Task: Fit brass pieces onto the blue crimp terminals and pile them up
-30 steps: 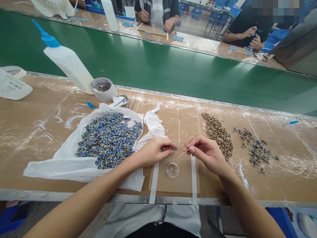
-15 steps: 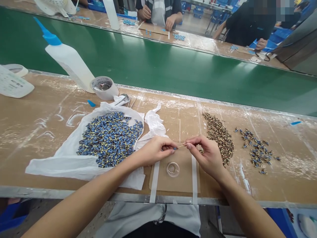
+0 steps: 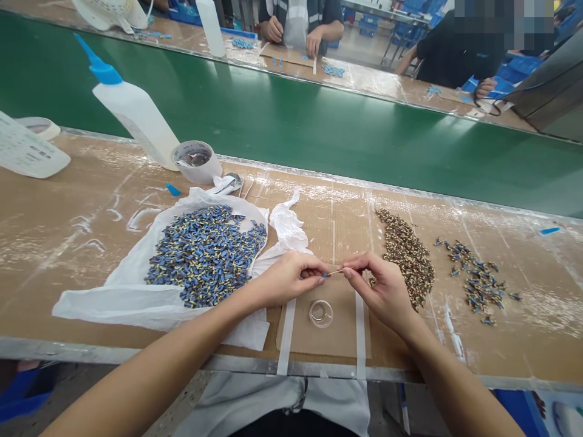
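Above a small clear cup [image 3: 321, 314], my left hand [image 3: 296, 276] pinches a tiny blue piece [image 3: 325, 275] between thumb and fingertips. My right hand [image 3: 380, 285] is closed on a thin wooden stick [image 3: 336, 271], whose tip meets the blue piece. Left of my hands, a heap of small blue and yellow pieces [image 3: 204, 255] lies on white cloth-like sheeting [image 3: 113, 303]. To the right are a pile of brown and cream pieces [image 3: 407, 258] and a looser scatter of blue and brown pieces [image 3: 483, 282].
A tape roll [image 3: 198, 162] holding small items stands beside a blue-nozzled bottle [image 3: 136, 115]. Another white bottle [image 3: 31, 149] leans at the left edge. A green belt [image 3: 296, 115] runs between my cardboard-covered table [image 3: 523, 255] and the far bench, where people sit.
The whole view has shifted slightly, so things appear a little further right. Both hands keep the same pinch, with the stick still against the blue piece.
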